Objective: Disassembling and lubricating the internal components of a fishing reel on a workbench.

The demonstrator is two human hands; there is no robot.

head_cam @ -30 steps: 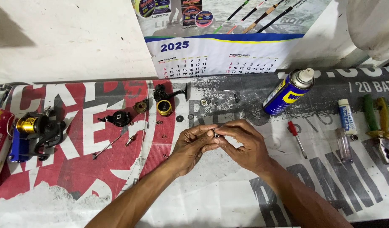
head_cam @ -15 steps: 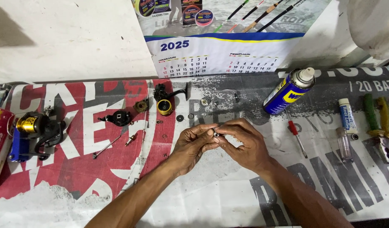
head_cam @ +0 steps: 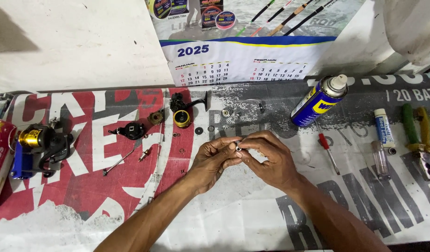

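My left hand [head_cam: 214, 161] and my right hand [head_cam: 269, 158] meet at the middle of the banner-covered table [head_cam: 233, 214]. Their fingertips pinch one small silvery metal part [head_cam: 238, 148] between them; most of it is hidden by the fingers. Just beyond the hands lie taken-apart fishing reel pieces: a black reel body with a gold spool [head_cam: 181, 112], a black housing piece [head_cam: 131, 131], a thin metal shaft [head_cam: 118, 163], and small washers [head_cam: 199, 130].
A blue and yellow spray can [head_cam: 319, 101] lies at the right back. A red-handled screwdriver [head_cam: 328, 148], a small white tube [head_cam: 384, 128], a clear vial [head_cam: 379, 158] and green-handled pliers [head_cam: 416, 135] lie right. A black and gold reel [head_cam: 35, 148] sits far left. A calendar [head_cam: 243, 60] hangs behind.
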